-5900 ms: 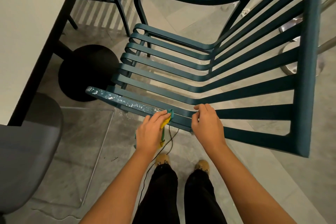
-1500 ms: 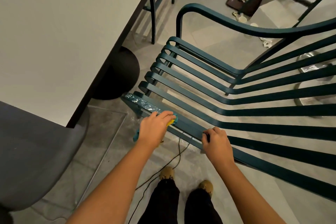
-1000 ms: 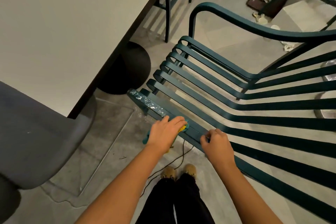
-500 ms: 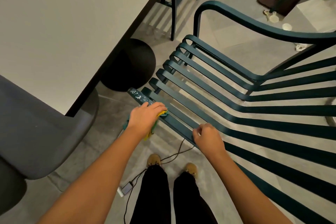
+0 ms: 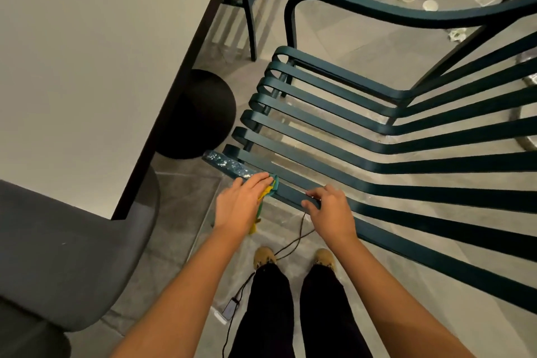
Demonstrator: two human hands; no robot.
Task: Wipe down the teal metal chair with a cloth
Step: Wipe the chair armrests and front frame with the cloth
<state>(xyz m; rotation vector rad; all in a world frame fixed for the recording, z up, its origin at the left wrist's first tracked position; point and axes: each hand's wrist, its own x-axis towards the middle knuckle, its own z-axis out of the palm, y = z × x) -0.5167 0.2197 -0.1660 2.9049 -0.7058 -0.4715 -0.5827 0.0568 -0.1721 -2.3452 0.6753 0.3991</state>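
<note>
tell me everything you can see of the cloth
The cloth is soft fabric, teal with yellow, crumpled and mostly hidden under the left hand, whose flat fingers press it on the near armrest, beside a white-speckled stretch. A yellow end hangs below the hand, off the rail.

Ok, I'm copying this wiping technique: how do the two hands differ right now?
The left hand lies flat, pressing the cloth onto the armrest; the right hand curls round bare armrest. Left hand sits nearer the speckled end, right hand farther. Both touch one armrest.
</note>
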